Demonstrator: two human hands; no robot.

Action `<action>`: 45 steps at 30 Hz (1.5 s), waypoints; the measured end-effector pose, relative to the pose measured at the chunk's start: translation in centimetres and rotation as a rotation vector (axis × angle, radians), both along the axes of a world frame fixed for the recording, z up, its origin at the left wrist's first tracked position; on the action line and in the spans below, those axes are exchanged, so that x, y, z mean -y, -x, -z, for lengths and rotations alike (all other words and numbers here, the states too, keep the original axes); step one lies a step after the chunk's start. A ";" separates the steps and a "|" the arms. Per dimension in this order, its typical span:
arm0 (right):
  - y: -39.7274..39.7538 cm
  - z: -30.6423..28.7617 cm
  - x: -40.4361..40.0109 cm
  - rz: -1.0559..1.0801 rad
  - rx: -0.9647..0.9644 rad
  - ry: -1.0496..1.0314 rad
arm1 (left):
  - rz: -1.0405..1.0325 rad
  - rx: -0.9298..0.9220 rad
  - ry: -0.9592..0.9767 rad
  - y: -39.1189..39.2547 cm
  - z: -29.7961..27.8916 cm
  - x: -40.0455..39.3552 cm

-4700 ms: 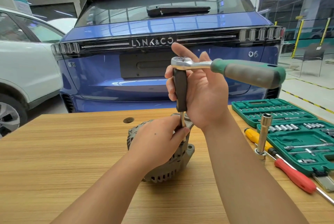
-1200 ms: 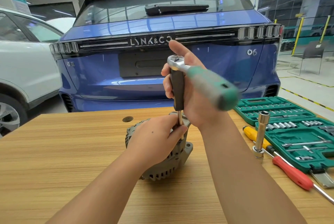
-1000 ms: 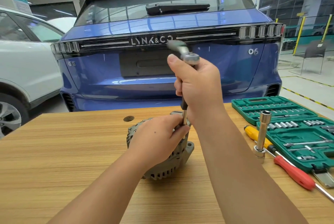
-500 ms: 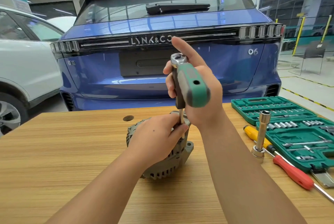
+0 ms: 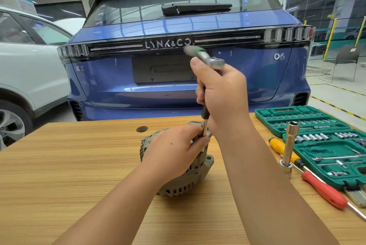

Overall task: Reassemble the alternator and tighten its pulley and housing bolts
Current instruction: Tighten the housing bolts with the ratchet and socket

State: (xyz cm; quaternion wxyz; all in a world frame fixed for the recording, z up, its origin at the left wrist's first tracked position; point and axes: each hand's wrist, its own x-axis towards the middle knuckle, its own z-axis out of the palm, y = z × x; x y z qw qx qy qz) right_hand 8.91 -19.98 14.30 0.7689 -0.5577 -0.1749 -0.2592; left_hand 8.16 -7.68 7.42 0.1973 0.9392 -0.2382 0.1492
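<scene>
A grey finned alternator point(image 5: 190, 181) stands on the wooden table point(image 5: 69, 175) in the middle of the head view. My left hand point(image 5: 174, 155) lies over its top and pinches the thin metal shaft point(image 5: 205, 130) of a black-handled driver that stands upright on the housing. My right hand point(image 5: 223, 96) grips the driver's black handle point(image 5: 205, 113). A ratchet head point(image 5: 214, 62) sits on top of the driver, and its green handle point(image 5: 192, 49) points away to the far left, blurred. The bolt under the shaft is hidden by my left hand.
An open green socket case point(image 5: 316, 126) lies at the right. In front of it stand an upright long socket on an extension point(image 5: 289, 145), a yellow-handled screwdriver point(image 5: 277, 145) and a red-handled screwdriver point(image 5: 324, 191). A blue car point(image 5: 178, 76) stands behind the table, a white car point(image 5: 29, 70) at the left.
The ratchet's green handle has swung from pointing toward me round to the far left. My right hand has turned with it. My left hand and the alternator have stayed put.
</scene>
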 end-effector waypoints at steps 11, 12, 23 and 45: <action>-0.1 0.9 -0.5 -0.214 0.148 -0.003 | 0.001 -0.007 0.038 -0.3 0.2 -0.2; -0.2 0.9 -0.4 -0.172 0.180 0.011 | -0.001 -0.006 0.029 -0.3 0.2 -0.1; -0.5 1.3 0.6 -0.665 0.173 -0.086 | -0.001 -0.007 0.049 -0.2 0.1 -0.2; -0.4 1.0 0.0 -0.318 0.199 0.008 | -0.012 -0.001 0.019 -0.4 0.2 -0.2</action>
